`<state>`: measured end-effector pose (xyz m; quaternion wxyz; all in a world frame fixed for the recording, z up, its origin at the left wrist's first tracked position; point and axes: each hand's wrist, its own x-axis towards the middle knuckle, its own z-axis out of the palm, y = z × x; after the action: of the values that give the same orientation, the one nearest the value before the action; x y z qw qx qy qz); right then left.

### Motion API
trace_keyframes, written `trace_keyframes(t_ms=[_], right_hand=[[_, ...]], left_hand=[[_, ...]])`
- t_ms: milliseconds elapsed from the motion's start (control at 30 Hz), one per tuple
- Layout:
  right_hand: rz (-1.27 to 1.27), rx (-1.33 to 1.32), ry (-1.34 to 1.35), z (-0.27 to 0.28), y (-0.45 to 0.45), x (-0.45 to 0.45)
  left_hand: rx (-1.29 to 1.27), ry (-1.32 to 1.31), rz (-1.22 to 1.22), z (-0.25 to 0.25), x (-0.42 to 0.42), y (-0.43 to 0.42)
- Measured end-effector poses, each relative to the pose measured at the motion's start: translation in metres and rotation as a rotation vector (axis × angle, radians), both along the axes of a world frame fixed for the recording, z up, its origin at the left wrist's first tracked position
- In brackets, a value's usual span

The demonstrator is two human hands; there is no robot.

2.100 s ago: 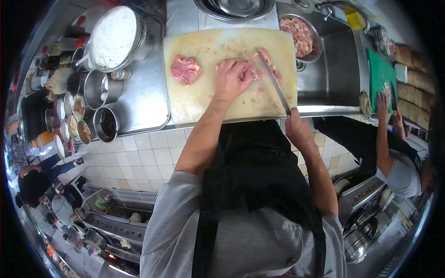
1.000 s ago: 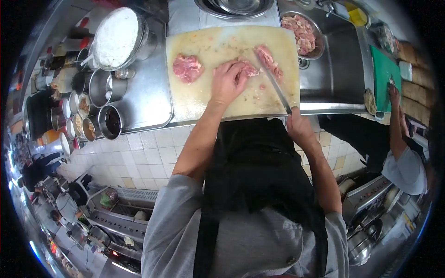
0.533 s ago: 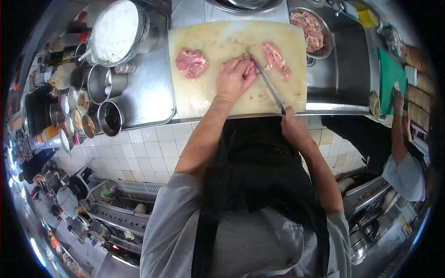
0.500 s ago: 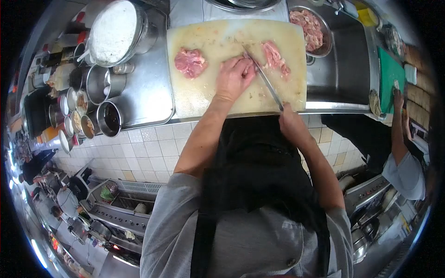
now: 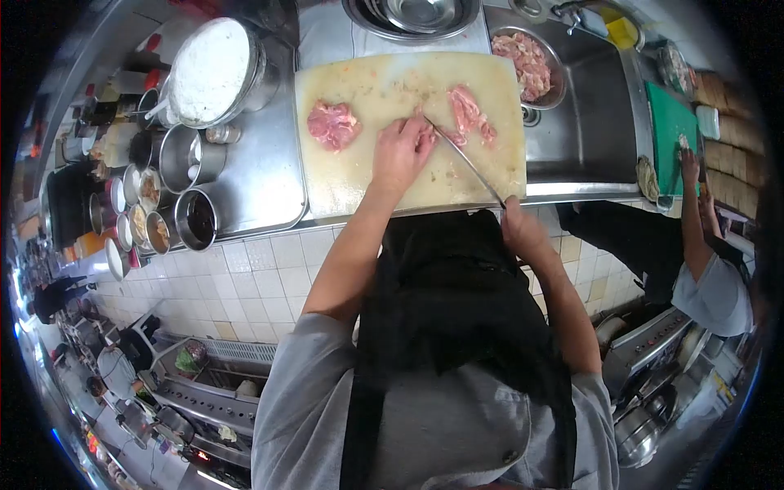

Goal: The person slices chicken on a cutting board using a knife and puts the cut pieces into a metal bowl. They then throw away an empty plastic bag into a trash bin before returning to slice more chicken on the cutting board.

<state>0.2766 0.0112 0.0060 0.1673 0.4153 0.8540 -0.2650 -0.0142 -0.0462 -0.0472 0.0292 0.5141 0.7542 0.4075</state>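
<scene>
On the pale cutting board, my left hand presses a piece of raw meat, most of it hidden under the curled fingers. My right hand is wrapped round the handle of a long knife, near the board's front right edge. The blade slants up and left, its tip beside my left fingertips. Cut strips of meat lie right of the blade's tip. A whole raw piece rests flat at the board's left.
A bowl of raw meat stands by the sink. To the left are a container of white powder and several metal pots. Stacked metal bowls are behind the board. At right, a co-worker's hand touches a green board.
The strips at the right have grown since the earliest frame, and one more bit lies beside them. The knife has moved left, to my left fingers. The co-worker's hand has shifted on the green board.
</scene>
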Motion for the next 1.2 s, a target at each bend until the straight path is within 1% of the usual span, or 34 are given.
trace_keyframes(t_ms=[67, 100, 133, 167, 200, 267, 300, 367, 400, 467, 500, 567, 600, 667, 700, 767, 800, 867, 1000, 1100, 1167, 1200], right_hand=[[0.035, 0.041, -0.005, -0.005, 0.007, 0.0], [-0.078, 0.04, 0.1, -0.009, 0.01, 0.0], [-0.189, 0.038, 0.204, -0.012, 0.015, -0.001], [-0.197, 0.055, 0.166, -0.015, 0.019, -0.002], [-0.197, 0.056, 0.171, -0.016, 0.019, -0.001], [-0.181, 0.051, 0.14, -0.007, 0.02, -0.005], [-0.178, 0.049, 0.143, -0.007, 0.018, -0.005], [-0.189, 0.048, 0.14, -0.007, 0.016, -0.007], [-0.189, 0.048, 0.141, -0.008, 0.013, -0.006], [-0.219, 0.025, 0.15, -0.009, 0.009, -0.006], [-0.22, 0.03, 0.148, -0.007, 0.007, -0.005], [-0.229, 0.017, 0.114, 0.003, 0.004, -0.005], [-0.233, 0.014, 0.112, 0.003, 0.002, -0.002], [-0.215, 0.032, 0.246, 0.003, -0.001, 0.003], [-0.216, 0.032, 0.245, 0.005, -0.003, 0.004], [-0.189, 0.046, 0.305, 0.016, -0.007, 0.002], [-0.186, 0.047, 0.302, 0.018, -0.008, 0.001], [-0.142, 0.052, 0.291, 0.022, -0.011, 0.0], [-0.119, -0.024, 0.229, 0.023, -0.01, -0.005], [-0.05, 0.0, 0.241, 0.015, -0.012, -0.006], [0.001, 0.102, 0.251, 0.006, -0.013, -0.004], [0.001, 0.101, 0.249, 0.004, -0.012, -0.002]], left_hand=[[-0.078, -0.157, -0.012, 0.006, -0.001, -0.009], [-0.079, -0.15, -0.01, 0.006, -0.002, -0.011], [-0.048, -0.253, 0.003, 0.009, -0.001, -0.012], [-0.017, -0.357, 0.015, 0.011, -0.001, -0.012], [-0.016, -0.352, 0.016, 0.013, -0.001, -0.01], [-0.152, -0.872, 0.134, 0.034, -0.001, -0.002], [-0.152, -0.869, 0.137, 0.033, 0.002, 0.003], [0.114, -1.359, 0.052, 0.027, 0.006, 0.016], [0.114, -1.359, 0.052, 0.023, 0.006, 0.019], [-0.11, -1.095, 0.053, 0.023, 0.007, 0.023], [-0.106, -1.097, 0.049, 0.022, 0.006, 0.02], [-0.289, -0.517, 0.114, 0.032, -0.001, 0.007], [-0.294, -0.518, 0.111, 0.032, -0.002, 0.001], [-0.101, -0.372, 0.113, 0.031, -0.003, -0.007], [-0.102, -0.373, 0.112, 0.027, -0.003, -0.007], [0.083, 0.063, -0.161, 0.011, -0.002, -0.006], [0.085, 0.061, -0.158, 0.003, 0.001, -0.006], [-0.015, 0.06, -0.131, -0.003, 0.006, -0.005], [0.043, 0.008, -0.105, -0.005, 0.007, -0.006], [0.068, 0.017, -0.088, -0.006, 0.008, -0.003], [0.028, 0.057, -0.094, -0.006, 0.008, 0.0], [0.027, 0.055, -0.093, -0.006, 0.009, 0.001]])
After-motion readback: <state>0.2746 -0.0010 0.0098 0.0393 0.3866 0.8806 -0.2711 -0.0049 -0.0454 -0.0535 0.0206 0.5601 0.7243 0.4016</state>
